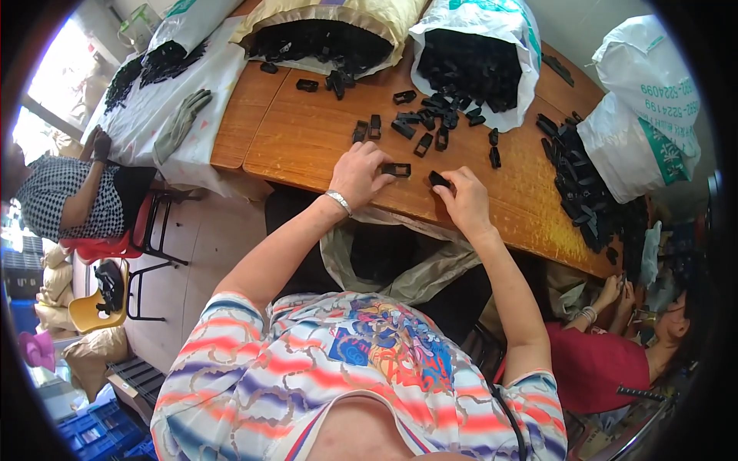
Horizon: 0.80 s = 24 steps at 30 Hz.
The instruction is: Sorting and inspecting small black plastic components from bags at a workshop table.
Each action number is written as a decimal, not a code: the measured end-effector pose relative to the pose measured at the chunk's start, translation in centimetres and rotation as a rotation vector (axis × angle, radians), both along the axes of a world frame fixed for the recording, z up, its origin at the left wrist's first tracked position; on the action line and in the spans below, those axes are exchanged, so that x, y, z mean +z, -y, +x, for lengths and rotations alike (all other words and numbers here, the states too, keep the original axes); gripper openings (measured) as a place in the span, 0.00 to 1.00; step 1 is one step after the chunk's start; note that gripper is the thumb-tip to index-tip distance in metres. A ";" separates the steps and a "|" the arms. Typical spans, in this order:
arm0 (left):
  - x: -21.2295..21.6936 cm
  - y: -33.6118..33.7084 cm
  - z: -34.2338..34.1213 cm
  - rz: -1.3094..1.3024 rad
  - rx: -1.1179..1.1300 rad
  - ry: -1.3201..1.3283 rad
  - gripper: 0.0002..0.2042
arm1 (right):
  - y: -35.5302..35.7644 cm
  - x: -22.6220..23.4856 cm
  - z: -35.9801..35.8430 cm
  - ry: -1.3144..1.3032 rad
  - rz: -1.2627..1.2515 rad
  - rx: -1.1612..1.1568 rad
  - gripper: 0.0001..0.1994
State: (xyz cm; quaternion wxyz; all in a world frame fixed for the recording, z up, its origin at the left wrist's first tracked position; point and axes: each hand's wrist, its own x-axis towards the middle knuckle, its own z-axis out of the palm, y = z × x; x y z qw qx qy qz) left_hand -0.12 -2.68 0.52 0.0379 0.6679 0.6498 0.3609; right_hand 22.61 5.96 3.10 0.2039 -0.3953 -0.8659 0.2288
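Observation:
My left hand (358, 170) is closed at the table's near edge, thumb and fingers pinching one end of a small black rectangular plastic frame (397, 170) with an opening in it. A short way to the right, my right hand (466, 198) pinches a small black plastic piece (439, 179) between thumb and fingertips. The two pieces are apart. Just beyond my left hand, a pair of black frames (367, 128) stands on the wood. Farther off lies a loose group of similar black plastic parts (430, 117).
A paper sack (393, 46) and a white sack (530, 84) spill black parts at the far side of the wooden table (300, 138). Below the edge hangs an open cloth bag (338, 257). Co-workers sit left (77, 192) and right (600, 365); a dark pile (580, 200) lies right.

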 end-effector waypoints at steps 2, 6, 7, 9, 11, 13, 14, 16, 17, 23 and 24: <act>-0.2 0.3 0.0 0.026 -0.009 0.009 0.13 | 0.6 0.8 -1.6 -0.089 0.089 0.073 0.12; -0.4 0.2 0.0 -0.035 -0.009 0.030 0.13 | 1.2 0.5 -4.8 -0.146 0.120 0.149 0.11; -0.4 0.0 0.0 -0.062 -0.011 0.034 0.12 | 0.9 0.3 -5.2 -0.135 0.142 0.162 0.11; -0.5 0.0 0.0 -0.071 -0.011 0.044 0.13 | 0.8 0.0 -5.9 -0.119 0.154 0.179 0.11; -0.5 0.1 -0.1 -0.082 -0.010 0.050 0.13 | 0.7 -0.1 -6.2 -0.097 0.163 0.196 0.10; -0.4 0.0 -0.3 -0.075 -0.014 0.053 0.13 | 0.7 0.0 -6.2 0.080 0.300 0.261 0.10; -0.4 -0.1 -0.3 -0.063 -0.025 0.050 0.13 | 1.0 -0.2 -6.3 0.086 0.295 0.262 0.10; -0.2 0.1 -0.5 -0.074 -0.034 0.055 0.13 | 2.0 -0.9 -6.3 0.183 0.533 0.292 0.13; -0.1 0.2 -0.6 -0.080 -0.043 0.052 0.13 | 2.1 -1.5 -6.1 0.187 0.550 0.308 0.18; -0.2 0.1 -0.4 -0.066 -0.047 0.031 0.11 | 2.3 -3.0 -5.9 0.136 0.651 0.241 0.20; -0.1 0.3 -0.7 -0.040 -0.121 0.009 0.09 | 2.2 -2.5 -5.3 0.121 0.554 0.253 0.19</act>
